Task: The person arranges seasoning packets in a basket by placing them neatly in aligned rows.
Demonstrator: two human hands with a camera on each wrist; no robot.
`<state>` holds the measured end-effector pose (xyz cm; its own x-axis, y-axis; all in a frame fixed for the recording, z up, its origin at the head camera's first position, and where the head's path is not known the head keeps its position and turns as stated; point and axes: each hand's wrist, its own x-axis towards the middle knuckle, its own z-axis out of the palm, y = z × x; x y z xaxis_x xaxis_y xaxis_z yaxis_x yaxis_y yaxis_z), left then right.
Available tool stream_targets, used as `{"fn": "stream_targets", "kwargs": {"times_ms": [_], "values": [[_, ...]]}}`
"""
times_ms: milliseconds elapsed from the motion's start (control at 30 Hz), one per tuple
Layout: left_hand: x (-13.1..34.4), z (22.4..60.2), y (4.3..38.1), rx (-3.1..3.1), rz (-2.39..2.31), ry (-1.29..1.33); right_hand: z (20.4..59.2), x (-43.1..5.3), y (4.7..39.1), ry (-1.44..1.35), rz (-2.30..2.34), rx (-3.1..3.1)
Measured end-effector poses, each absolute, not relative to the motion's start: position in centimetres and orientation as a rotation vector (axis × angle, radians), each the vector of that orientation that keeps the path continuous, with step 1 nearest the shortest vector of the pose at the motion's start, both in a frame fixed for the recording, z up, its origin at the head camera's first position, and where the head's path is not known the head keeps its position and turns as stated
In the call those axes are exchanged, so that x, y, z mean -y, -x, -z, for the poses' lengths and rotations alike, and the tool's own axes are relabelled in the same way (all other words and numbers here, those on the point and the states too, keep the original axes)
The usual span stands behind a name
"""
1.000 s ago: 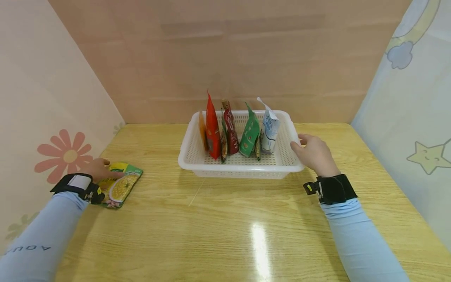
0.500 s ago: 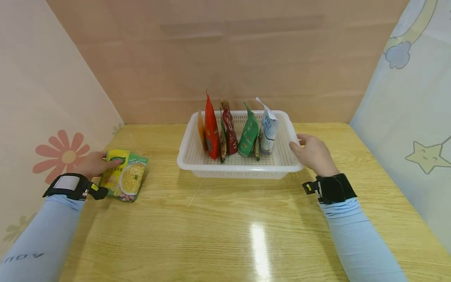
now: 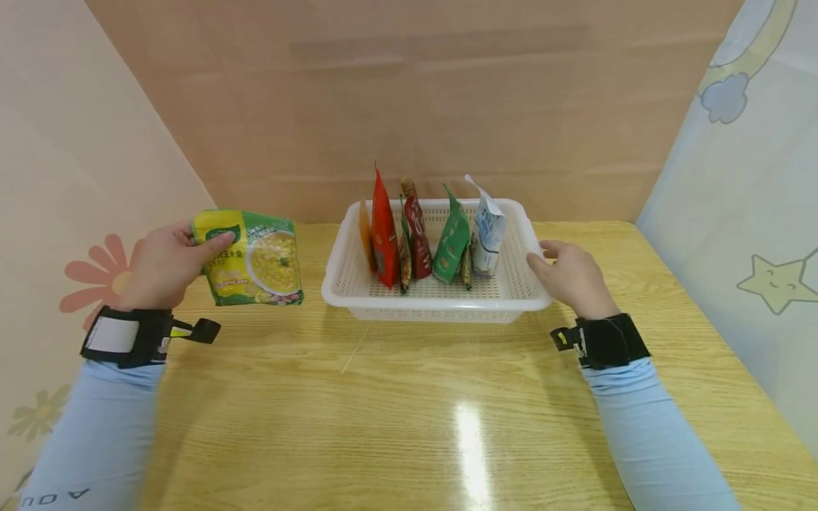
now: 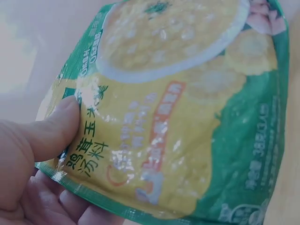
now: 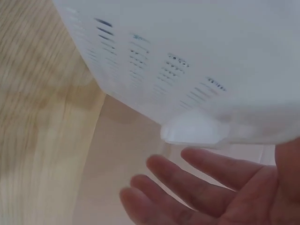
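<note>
My left hand [image 3: 167, 264] pinches a yellow and green soup mix packet [image 3: 249, 266] by its left side, thumb on the front and fingers behind. The packet is raised above the table, its front with a bowl of corn soup facing me; the left wrist view shows this soup mix packet [image 4: 154, 117] close up. At the right end of a white plastic basket [image 3: 441, 304], my right hand [image 3: 571, 278] has its thumb at the rim. In the right wrist view the fingers [image 5: 187, 185] lie loosely extended, apart from the basket wall [image 5: 154, 61].
Standing inside the basket are an orange packet [image 3: 366, 234], a red packet [image 3: 384, 238], a dark red bottle-shaped pack [image 3: 418, 238], a green packet [image 3: 452, 241] and a white-blue pouch [image 3: 490, 231]. Behind the wooden table [image 3: 383, 426] rises a brown backdrop [image 3: 441, 106].
My left hand has lifted the soup mix packet off the table, moving up and slightly right, and the packet has turned to face me. The right hand and basket have stayed put.
</note>
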<state>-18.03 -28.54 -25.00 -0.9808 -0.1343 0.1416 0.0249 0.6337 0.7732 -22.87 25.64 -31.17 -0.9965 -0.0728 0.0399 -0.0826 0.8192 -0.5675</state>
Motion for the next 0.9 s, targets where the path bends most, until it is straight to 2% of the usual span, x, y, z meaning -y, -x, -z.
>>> {"fn": "stream_targets", "kwargs": {"times_ms": [233,467,700,900], "values": [[23.1,23.5,17.9,2.525,1.488,0.100,30.2,-24.6,21.8,-0.164,-0.914,2.664],[18.5,22.7,18.3,2.393,1.687,0.293,28.9,-22.0,20.2,-0.379,-1.164,2.429],[14.3,22.6,18.2,2.209,1.934,0.512,29.4,-19.7,19.5,-0.555,-1.831,2.429],[10.8,23.1,17.8,2.198,1.950,0.629,30.3,-17.3,18.5,-0.624,-2.364,2.312]]}}
